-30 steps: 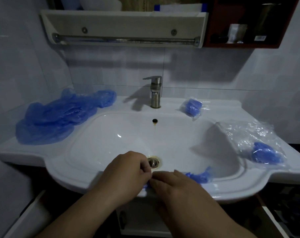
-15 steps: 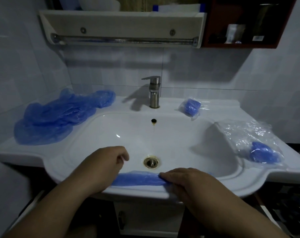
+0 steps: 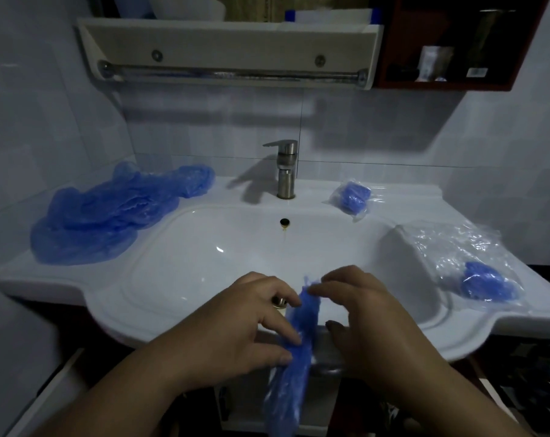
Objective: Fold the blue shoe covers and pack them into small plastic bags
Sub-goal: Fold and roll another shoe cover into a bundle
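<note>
A blue shoe cover (image 3: 294, 357), folded into a long narrow strip, hangs upright over the front rim of the white sink (image 3: 172, 310). My left hand (image 3: 251, 323) pinches its left side with thumb and fingers. My right hand (image 3: 358, 310) pinches the strip's top end with its fingertips. A heap of loose blue shoe covers (image 3: 109, 216) lies on the left counter. One packed small bag (image 3: 352, 197) sits right of the tap. A pile of clear plastic bags (image 3: 450, 247) lies on the right counter, with a second packed cover (image 3: 484, 285) at its front.
A steel tap (image 3: 286, 168) stands at the back of the basin, the drain partly hidden behind my left hand. Above hang a towel rail (image 3: 229, 74) under a white shelf and a dark red cabinet (image 3: 450, 42) at the upper right. Tiled walls close both sides.
The strip lay flat along the sink's front rim, held at both ends. Now it is turned upright and hangs down, with both hands drawn together at its upper part.
</note>
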